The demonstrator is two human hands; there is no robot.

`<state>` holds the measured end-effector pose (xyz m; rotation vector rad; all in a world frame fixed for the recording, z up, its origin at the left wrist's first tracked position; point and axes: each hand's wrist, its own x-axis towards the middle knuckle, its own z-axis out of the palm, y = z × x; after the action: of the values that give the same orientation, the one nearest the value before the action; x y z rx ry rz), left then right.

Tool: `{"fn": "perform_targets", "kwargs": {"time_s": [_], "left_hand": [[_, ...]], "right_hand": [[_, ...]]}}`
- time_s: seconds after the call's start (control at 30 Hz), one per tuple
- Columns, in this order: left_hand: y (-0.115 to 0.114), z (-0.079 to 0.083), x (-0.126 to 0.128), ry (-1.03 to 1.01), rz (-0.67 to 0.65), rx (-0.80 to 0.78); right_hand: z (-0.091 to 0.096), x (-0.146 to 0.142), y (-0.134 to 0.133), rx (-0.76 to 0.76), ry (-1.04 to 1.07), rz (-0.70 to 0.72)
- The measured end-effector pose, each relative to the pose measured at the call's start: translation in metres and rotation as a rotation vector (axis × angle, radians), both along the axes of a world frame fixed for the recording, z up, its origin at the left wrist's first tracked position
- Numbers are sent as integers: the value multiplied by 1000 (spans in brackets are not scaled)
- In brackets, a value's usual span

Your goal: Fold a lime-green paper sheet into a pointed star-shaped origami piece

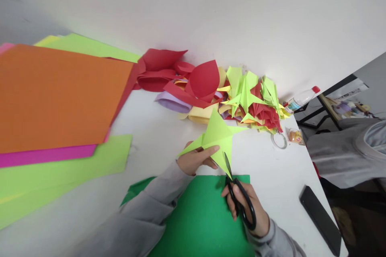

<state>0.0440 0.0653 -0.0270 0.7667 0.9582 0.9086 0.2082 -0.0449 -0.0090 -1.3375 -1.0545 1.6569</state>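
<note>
My left hand (pixel 196 160) pinches a folded yellow-green paper star (pixel 218 134), thumb on top and fingers beneath. Black-handled scissors (pixel 245 204) are gripped in my right hand (pixel 256 213), fingers through the loops. Their blades lie against the star's lower point, with one blade showing over the paper; I cannot tell how far they are parted. Under both hands and forearms lies a green sheet (pixel 205 217) on the white table (pixel 150 128).
Large sheets, an orange one (pixel 60 100) on top, cover the left side. Behind are curled red paper pieces (pixel 205 80) and several folded paper stars (pixel 245 94). To the right are a bottle (pixel 301 99), tape roll (pixel 279 141), wrapped snack (pixel 295 135), black case (pixel 320 219) and a person's grey sleeve (pixel 334 152).
</note>
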Motion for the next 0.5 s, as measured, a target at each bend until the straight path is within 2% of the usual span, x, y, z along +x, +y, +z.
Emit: {"fn": "perform_targets", "kwargs": {"time_s": [0.5], "left_hand": [[1, -2, 0, -1, -4, 16]], "right_hand": [[-3, 0, -1, -16, -13, -9]]}}
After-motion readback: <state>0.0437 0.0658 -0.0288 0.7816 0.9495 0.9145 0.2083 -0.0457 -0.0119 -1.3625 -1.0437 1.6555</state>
